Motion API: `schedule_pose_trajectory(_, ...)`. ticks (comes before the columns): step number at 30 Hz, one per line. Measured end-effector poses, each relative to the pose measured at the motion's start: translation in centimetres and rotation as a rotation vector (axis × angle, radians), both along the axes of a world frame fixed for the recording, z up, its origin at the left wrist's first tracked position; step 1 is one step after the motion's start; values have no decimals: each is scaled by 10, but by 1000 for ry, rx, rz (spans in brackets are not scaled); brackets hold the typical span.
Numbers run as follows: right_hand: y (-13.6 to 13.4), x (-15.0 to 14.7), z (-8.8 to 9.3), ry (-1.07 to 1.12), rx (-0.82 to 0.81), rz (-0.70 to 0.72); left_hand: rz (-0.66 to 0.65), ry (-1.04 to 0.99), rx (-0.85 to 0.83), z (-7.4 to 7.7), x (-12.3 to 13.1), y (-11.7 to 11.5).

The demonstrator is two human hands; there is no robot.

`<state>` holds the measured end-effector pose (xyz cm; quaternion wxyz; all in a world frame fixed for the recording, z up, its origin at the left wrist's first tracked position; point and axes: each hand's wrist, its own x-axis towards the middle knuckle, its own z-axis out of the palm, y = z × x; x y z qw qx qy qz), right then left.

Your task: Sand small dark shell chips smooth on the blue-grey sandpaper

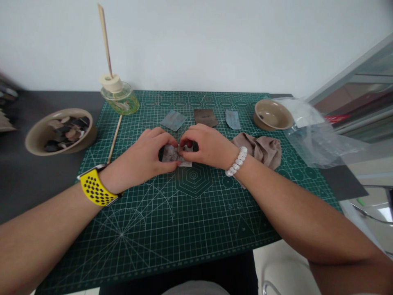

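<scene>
A small grey mottled sheet (170,154) lies on the green cutting mat (147,229), with a pale strip along its near edge. My left hand (144,153) grips the sheet from the left, index finger at its far edge and thumb at its near edge. Over its right part, the fingertips of my right hand (208,145) are pinched together. Whatever sits between them is too small and too covered to name. Beyond my hands lie a blue-grey square (173,120), a brown square (205,118) and a curled blue-grey strip (232,119).
On the left stands a bowl (33,137) of dark and brown chips. Behind it are a glass reed diffuser (123,100) and a thin stick (115,139). A crumpled brown cloth (267,151), a second bowl (273,114) and a clear plastic bag (322,139) are at right.
</scene>
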<state>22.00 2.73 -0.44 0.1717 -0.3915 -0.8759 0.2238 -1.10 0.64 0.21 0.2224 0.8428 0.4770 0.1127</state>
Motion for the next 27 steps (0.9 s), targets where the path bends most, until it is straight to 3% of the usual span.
schedule_pose_trajectory(9, 0, 1, -2, 22, -1, 64, -7, -23, -6, -1, -2, 0)
schedule_pose_trajectory(19, -1, 4, 2, -3, -7, -7, 14, -3, 16, -1, 0, 0)
schedule_pose_trajectory(27, -2, -1, -2, 31, -13, 43, -3, -17, 19, -2, -2, 0)
